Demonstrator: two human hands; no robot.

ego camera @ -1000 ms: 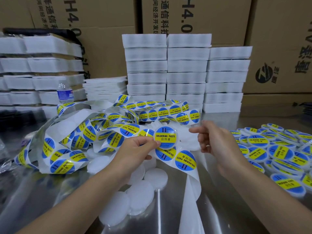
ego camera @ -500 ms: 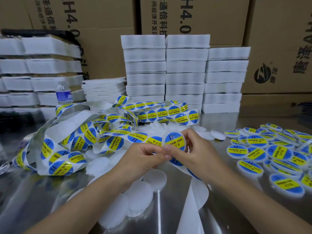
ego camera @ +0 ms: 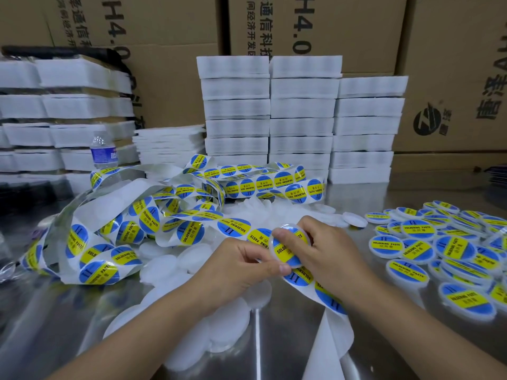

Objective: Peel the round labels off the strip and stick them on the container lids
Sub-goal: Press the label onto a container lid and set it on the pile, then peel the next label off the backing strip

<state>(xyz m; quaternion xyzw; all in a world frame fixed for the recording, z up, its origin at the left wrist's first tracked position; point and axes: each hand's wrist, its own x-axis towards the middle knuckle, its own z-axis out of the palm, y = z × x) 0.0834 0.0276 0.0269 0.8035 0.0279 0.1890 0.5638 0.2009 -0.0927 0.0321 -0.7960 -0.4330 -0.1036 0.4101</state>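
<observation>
The job looks to be somewhere in the middle. At 3 o'clock a broad spread of labelled lids [ego camera: 439,253] lies on the table [ego camera: 288,333], so a good many are done. At 9 to 10 o'clock the strip [ego camera: 131,234] lies in a loose heap with dozens of blue and yellow labels on it, and plain white lids [ego camera: 162,267] are piled beneath and in front of it, so much is left. Toward 5 o'clock the strip hangs off as bare white backing.

At the centre, both hands have one lid [ego camera: 272,246] between them, raised above the strip. A label [ego camera: 288,256] already covers its face, and I judge it is being smoothed down. The left hand [ego camera: 241,266] has its grip clamped on the lid's edge at 7 o'clock, thumb tip on the rim. The right hand [ego camera: 326,253] curls round the lid from 3 o'clock, thumb across the label at 11 o'clock. The lid sits between the two grips, tilted toward the camera.
</observation>
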